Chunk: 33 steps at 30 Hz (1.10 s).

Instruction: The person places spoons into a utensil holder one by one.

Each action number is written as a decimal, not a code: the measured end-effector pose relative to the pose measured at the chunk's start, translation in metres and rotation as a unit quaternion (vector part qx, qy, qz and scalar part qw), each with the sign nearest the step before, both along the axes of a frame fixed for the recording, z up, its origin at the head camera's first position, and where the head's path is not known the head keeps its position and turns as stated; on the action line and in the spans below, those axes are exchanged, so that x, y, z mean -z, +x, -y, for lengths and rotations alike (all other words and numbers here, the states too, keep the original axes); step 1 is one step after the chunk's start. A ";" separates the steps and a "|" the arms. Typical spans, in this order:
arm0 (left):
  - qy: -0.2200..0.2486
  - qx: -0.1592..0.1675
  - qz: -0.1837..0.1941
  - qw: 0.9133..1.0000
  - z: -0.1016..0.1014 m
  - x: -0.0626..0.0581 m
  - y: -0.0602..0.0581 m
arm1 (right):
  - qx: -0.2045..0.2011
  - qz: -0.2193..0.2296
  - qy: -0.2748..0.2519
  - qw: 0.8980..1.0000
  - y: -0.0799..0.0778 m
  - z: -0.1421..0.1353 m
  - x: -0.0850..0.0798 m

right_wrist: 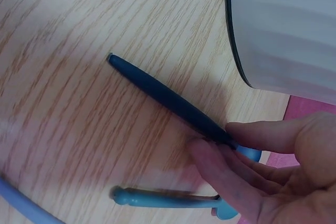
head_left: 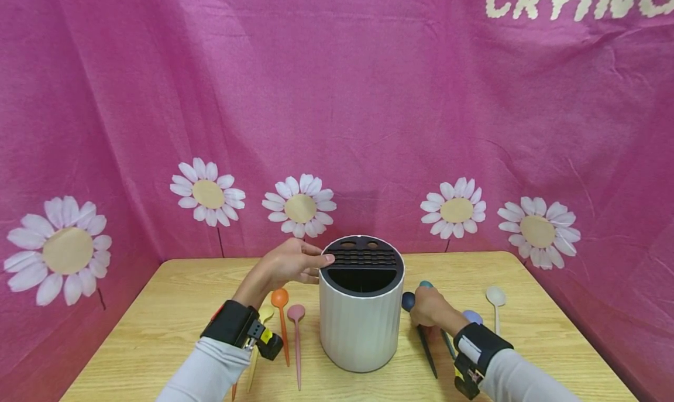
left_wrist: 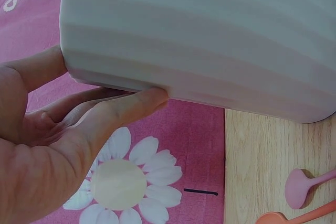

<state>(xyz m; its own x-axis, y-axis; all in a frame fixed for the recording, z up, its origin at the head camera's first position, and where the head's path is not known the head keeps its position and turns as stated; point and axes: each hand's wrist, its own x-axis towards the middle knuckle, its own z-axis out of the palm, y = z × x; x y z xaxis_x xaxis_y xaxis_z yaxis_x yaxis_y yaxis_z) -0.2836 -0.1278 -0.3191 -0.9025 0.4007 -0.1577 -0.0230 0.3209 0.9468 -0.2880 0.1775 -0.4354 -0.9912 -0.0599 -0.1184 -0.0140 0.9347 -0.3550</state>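
A white ribbed utensil holder with a black slotted lid stands upright on the table. My left hand touches its upper left side, thumb at the lid's edge and fairly straight fingers against the wall; the left wrist view shows those fingers on the ribbed side. To the right of the holder, my right hand pinches a dark blue spoon by its handle, near the bowl. That spoon lies low over the table, with its handle end toward me. Beside it is a teal spoon, partly hidden by the hand.
Left of the holder lie a pink spoon, an orange spoon and a yellow spoon. A lavender spoon and a pale grey spoon lie on the right. A pink cloth with daisies hangs behind the wooden table.
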 end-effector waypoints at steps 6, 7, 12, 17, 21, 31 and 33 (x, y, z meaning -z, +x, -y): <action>0.004 0.000 0.000 1.000 0.000 0.000 0.000 | 0.011 0.016 -0.020 1.000 0.000 -0.001 0.003; 0.004 -0.001 0.001 1.000 0.000 0.000 0.000 | 0.015 0.021 -0.027 0.999 0.000 -0.001 0.003; 0.003 -0.002 0.002 1.000 -0.001 0.000 0.001 | 0.026 0.035 -0.046 0.998 -0.001 -0.002 0.004; 0.003 0.003 0.001 1.000 0.000 0.000 0.000 | 0.029 0.042 -0.047 0.998 -0.004 -0.003 0.004; 0.004 0.002 0.003 1.000 0.000 0.000 -0.001 | 0.036 0.062 -0.051 0.996 -0.006 -0.004 0.003; 0.001 0.003 0.003 1.000 0.000 0.001 0.000 | 0.038 0.064 -0.067 0.995 -0.007 -0.006 0.001; 0.002 0.004 0.002 1.000 0.000 0.000 0.000 | 0.035 0.062 -0.073 0.995 -0.007 -0.007 0.000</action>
